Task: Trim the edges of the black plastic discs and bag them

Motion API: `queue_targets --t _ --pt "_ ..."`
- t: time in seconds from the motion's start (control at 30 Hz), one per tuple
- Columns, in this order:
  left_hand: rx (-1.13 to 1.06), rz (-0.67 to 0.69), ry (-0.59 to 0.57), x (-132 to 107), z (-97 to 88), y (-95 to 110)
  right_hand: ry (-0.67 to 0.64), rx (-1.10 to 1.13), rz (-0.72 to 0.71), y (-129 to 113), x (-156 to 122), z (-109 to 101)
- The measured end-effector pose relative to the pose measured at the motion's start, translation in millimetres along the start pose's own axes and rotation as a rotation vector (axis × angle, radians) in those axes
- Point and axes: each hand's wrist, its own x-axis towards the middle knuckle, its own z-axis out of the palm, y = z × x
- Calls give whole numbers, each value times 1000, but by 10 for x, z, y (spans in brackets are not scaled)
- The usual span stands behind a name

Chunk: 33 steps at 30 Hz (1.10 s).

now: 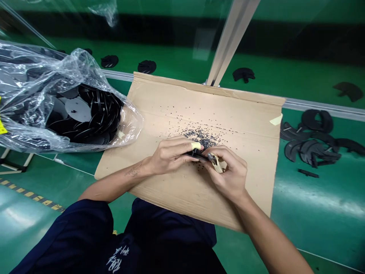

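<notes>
My left hand [171,154] is closed on a thin black plastic part [196,155], seen nearly edge-on above the cardboard. Pale yellow tape wraps one of its fingertips. My right hand [229,171] is closed around a small tool [216,161] wrapped in pale tape, with a dark metallic end; its exact kind is hidden by the fingers. The right fingertips meet the near end of the black part. Beneath and beyond both hands, many tiny black scraps [203,135] lie scattered on the cardboard sheet [171,190].
On the left, a clear plastic bag [82,72] gapes around many black discs [78,109]. Black curved parts [312,150] lie piled on the green tabletop [319,213] at right. A glass panel with a metal post [228,45] rises behind the cardboard.
</notes>
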Motion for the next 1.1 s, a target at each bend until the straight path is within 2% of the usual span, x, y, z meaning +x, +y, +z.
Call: queue_targets --t 0.4,0.67,1.1 --pt "-40 6 13 -14 21 -31 -24 -2 11 -9 19 -17" --pt "-80 21 -24 -6 2 -34 -64 48 12 -19 22 -45" --pt "-87 -56 -14 34 -8 37 -32 155 111 12 23 -21"
